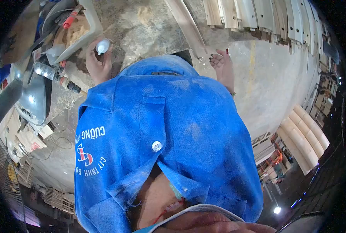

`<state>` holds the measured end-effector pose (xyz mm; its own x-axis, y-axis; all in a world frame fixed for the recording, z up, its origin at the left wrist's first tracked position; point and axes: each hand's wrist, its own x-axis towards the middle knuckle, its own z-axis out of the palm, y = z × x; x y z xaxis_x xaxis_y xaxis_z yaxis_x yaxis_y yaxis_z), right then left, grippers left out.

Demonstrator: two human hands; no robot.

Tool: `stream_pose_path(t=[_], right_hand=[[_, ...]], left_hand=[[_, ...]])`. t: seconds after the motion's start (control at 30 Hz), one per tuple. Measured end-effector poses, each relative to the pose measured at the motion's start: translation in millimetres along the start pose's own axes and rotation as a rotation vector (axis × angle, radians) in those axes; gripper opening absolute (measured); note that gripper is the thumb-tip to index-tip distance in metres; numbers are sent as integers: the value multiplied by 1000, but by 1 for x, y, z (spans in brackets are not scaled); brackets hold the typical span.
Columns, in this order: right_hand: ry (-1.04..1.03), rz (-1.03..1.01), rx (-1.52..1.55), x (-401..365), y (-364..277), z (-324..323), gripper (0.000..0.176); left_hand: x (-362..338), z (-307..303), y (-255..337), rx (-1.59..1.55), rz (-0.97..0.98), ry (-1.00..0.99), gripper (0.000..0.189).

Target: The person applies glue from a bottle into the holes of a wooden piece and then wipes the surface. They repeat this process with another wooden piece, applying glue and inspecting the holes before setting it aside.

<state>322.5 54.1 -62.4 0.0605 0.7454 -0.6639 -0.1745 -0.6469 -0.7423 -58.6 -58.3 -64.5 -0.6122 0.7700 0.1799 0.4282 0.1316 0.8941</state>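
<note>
My left hand (98, 64) is closed around a small white squeeze bottle (102, 46) with a narrow nozzle. Just past that hand stands a pale plastic tub (94, 23) with tan, sawdust-like material inside. A red-handled tool (72, 17) and a second white nozzle bottle (57, 50) are in or against the tub. On the other side, my right hand (222, 65) is open with its fingers slightly bent, holding nothing. Close to its fingertips is the near end of a long, curved wooden strip (187, 29).
Many wooden slats with drilled holes (258, 15) are lined up at the far right. A clear-bodied fitting with a hose (49, 72) and a shiny dark machine part (33, 99) are at left. Curved wooden panels (303, 136) stand farther right.
</note>
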Motion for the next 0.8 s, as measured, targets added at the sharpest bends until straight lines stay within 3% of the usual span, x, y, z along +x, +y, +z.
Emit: stream_pose_path(t=[0.03, 0.1, 0.33, 0.4, 0.5, 0.63, 0.7, 0.77, 0.8], right_hand=[[12, 2, 4, -1, 1, -2, 37], [-172, 69, 7, -4, 3, -2, 44], [-172, 105, -36, -32, -1, 48, 45], [-26, -65, -376, -33, 2, 63, 40], [-70, -233, -615, -18, 9, 67, 39], [-115, -156, -435, -17, 4, 66, 42], [4, -25, -284, -20, -2, 63, 39], [63, -64, -389, -19, 0, 56, 36], [105, -325, -681, -25, -2, 58, 37]], left_hand=[[0, 1, 0, -3, 0, -12, 38], [2, -2, -4, -39, -32, -38, 38], [1, 1, -8, -34, 0, 4, 40], [1, 1, -7, -50, 9, 5, 37], [1, 1, -12, -63, 25, 15, 36], [2, -5, -10, 83, 74, -28, 39], [1, -6, -14, 78, 59, -59, 41], [0, -6, -16, 48, 40, -50, 42], [0, -7, -15, 46, 33, -56, 42]])
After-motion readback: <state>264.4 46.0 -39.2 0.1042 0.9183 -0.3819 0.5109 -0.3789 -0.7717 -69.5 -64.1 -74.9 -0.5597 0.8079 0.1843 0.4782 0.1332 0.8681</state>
